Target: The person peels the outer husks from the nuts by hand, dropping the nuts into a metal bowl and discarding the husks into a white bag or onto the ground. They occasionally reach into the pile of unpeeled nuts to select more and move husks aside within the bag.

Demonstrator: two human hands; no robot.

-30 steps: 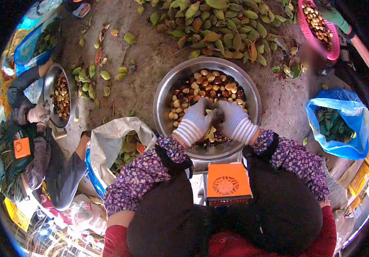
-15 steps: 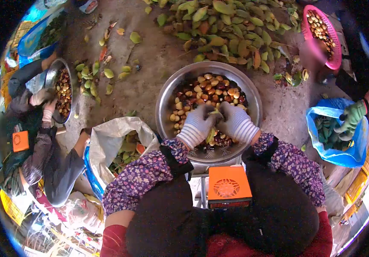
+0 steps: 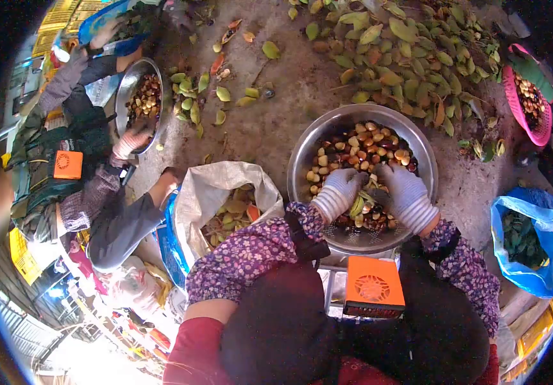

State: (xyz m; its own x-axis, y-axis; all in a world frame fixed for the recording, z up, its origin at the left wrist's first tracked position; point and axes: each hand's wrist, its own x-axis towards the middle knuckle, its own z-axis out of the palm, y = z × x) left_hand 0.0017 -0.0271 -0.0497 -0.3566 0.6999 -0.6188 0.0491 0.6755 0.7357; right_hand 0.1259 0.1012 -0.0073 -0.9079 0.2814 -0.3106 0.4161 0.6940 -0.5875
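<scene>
A wide metal colander (image 3: 299, 212) stands in front of my knees, holding brown and tan nuts (image 3: 367, 142). My left hand (image 3: 342, 191), in a white-and-grey glove with a striped cuff, is over its near left part, fingers closed on a yellow-green husk (image 3: 358, 204). Opposite it, my right hand (image 3: 406, 192), gloved alike, curls its fingers inward close to the husk. What its fingertips hold, if anything, is hidden. Dark bits and more nuts lie beneath both hands.
Left of the colander stands a whitish sack (image 3: 194, 199) of husks; a blue bag (image 3: 549, 221) is at right. Leafy green husks (image 3: 411, 64) are heaped ahead. A co-worker (image 3: 64, 167) works at another metal bowl (image 3: 121, 109). A pink basket (image 3: 512, 106) is far right.
The view has swung left, so things sit further right. My hands have drawn slightly apart over the colander. The co-worker's gloved hand has left the blue bag at right.
</scene>
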